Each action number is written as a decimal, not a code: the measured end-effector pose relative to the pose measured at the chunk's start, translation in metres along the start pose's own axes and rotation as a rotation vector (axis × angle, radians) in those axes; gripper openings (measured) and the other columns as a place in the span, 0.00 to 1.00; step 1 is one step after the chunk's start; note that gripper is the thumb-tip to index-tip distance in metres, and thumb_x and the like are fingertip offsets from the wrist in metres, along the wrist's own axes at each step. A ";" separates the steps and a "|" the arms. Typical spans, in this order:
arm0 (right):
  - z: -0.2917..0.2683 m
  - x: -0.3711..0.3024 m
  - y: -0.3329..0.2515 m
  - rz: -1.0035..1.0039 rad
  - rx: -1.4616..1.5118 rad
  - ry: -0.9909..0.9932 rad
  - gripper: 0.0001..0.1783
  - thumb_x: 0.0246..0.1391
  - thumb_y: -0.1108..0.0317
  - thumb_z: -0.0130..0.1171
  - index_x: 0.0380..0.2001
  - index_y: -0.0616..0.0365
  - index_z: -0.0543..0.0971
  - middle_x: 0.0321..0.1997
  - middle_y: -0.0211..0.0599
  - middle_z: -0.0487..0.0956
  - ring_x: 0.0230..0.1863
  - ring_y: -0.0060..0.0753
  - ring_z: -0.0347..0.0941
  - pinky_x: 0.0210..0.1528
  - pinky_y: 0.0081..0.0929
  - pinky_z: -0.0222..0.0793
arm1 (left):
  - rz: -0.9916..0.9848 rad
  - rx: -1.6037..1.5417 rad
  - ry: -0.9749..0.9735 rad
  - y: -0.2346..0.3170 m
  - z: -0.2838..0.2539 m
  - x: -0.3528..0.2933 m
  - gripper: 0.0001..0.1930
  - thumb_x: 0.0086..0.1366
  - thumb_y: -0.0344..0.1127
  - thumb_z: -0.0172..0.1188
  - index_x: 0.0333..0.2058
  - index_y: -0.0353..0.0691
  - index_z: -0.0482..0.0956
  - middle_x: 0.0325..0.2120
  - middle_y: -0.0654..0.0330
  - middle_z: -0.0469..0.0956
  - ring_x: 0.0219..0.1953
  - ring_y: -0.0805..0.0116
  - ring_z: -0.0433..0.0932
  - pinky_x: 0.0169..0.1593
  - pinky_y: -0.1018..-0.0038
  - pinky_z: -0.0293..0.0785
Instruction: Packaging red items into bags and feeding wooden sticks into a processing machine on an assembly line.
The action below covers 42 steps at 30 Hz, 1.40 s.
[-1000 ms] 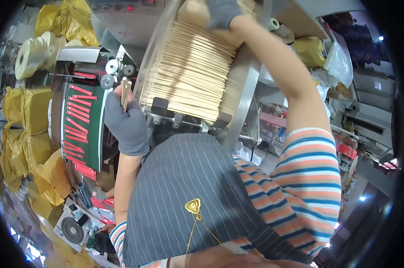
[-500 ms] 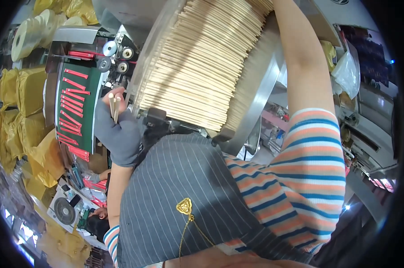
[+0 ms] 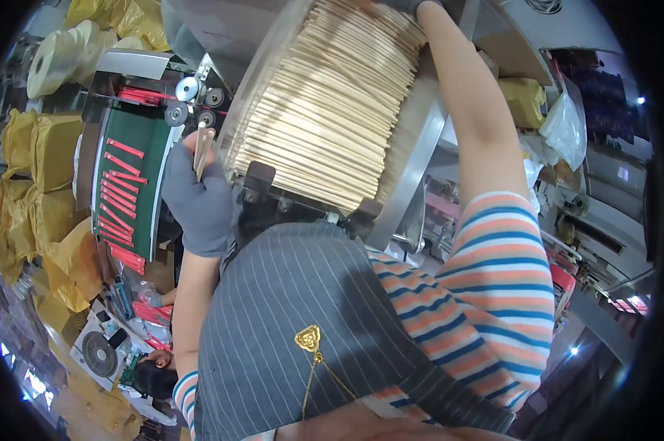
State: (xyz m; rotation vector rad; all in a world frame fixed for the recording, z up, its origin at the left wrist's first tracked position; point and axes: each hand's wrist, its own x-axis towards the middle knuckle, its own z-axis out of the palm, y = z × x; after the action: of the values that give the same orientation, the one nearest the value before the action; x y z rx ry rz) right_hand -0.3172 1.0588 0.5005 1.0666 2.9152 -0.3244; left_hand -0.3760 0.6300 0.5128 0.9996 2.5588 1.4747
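My left hand (image 3: 198, 202), in a grey glove with bare fingertips, is closed round a few pale wooden chopsticks (image 3: 200, 151) that stand up out of the grip. It is between a green conveyor belt (image 3: 147, 136) and a metal hopper (image 3: 413, 165). Wooden chopsticks (image 3: 325, 110) lie stacked side by side in the hopper. My right hand (image 3: 414, 4), also in a dark glove, reaches over the far end of that stack. The picture's top edge cuts it off, and its fingers cannot be made out.
Red paper-wrapped strips (image 3: 119, 195) lie along the belt. Metal rollers (image 3: 187, 89) stand at its far end, near my left hand. Yellow plastic-wrapped bundles (image 3: 53, 151) are piled at the left. Another person (image 3: 156, 371) is beyond my left arm, near a white fan-like device (image 3: 100, 353).
My right arm has swung left, bringing the gloved hand partly into view over the stack's far end. My left hand keeps its chopsticks. The red strips have shifted slightly on the belt.
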 end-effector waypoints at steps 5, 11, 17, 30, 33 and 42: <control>-0.040 -0.067 -0.073 -0.151 0.321 -0.219 0.48 0.39 0.43 0.63 0.59 0.60 0.63 0.63 0.52 0.62 0.64 0.50 0.58 0.64 0.37 0.54 | 0.022 -0.020 0.047 -0.005 -0.001 -0.007 0.09 0.61 0.27 0.53 0.40 0.35 0.77 0.30 0.54 0.78 0.32 0.62 0.78 0.37 0.73 0.71; -0.011 -0.140 -0.100 -0.185 0.093 -0.181 0.16 0.44 0.60 0.58 0.37 0.54 0.80 0.36 0.43 0.80 0.39 0.43 0.76 0.42 0.32 0.71 | 0.084 -0.071 0.059 -0.008 0.004 -0.004 0.08 0.61 0.27 0.53 0.39 0.34 0.77 0.29 0.53 0.78 0.31 0.61 0.77 0.36 0.73 0.71; 0.017 -0.139 -0.081 -0.218 -0.140 -0.319 0.08 0.46 0.67 0.54 0.30 0.50 0.80 0.33 0.36 0.80 0.37 0.41 0.76 0.39 0.36 0.71 | 0.100 -0.076 0.040 -0.007 0.003 -0.002 0.08 0.61 0.27 0.52 0.37 0.35 0.76 0.27 0.52 0.77 0.29 0.58 0.76 0.34 0.70 0.70; -0.002 -0.143 -0.082 -0.158 0.158 -0.126 0.11 0.47 0.63 0.55 0.28 0.59 0.78 0.27 0.42 0.79 0.29 0.33 0.77 0.30 0.31 0.71 | 0.170 -0.036 0.076 -0.016 0.005 -0.003 0.09 0.58 0.29 0.53 0.38 0.37 0.76 0.27 0.51 0.77 0.29 0.53 0.76 0.34 0.67 0.71; -0.029 -0.170 -0.108 -0.151 0.915 -0.078 0.10 0.51 0.67 0.56 0.34 0.62 0.75 0.24 0.31 0.77 0.25 0.14 0.71 0.27 0.18 0.68 | 0.215 0.020 0.069 -0.014 0.004 -0.001 0.09 0.58 0.30 0.53 0.38 0.37 0.76 0.26 0.52 0.76 0.28 0.53 0.75 0.33 0.66 0.70; -0.028 -0.259 -0.216 -0.644 0.913 -0.244 0.14 0.50 0.63 0.60 0.38 0.59 0.75 0.28 0.38 0.78 0.30 0.30 0.74 0.37 0.25 0.69 | 0.021 -0.430 0.113 0.044 -0.037 -0.020 0.14 0.67 0.37 0.48 0.40 0.31 0.73 0.23 0.61 0.74 0.26 0.73 0.72 0.32 0.76 0.70</control>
State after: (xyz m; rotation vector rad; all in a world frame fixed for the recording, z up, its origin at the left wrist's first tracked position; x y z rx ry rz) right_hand -0.2553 0.7392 0.5916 -0.0151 2.7618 -1.7465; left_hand -0.3495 0.6057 0.5621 0.9020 2.1501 2.0181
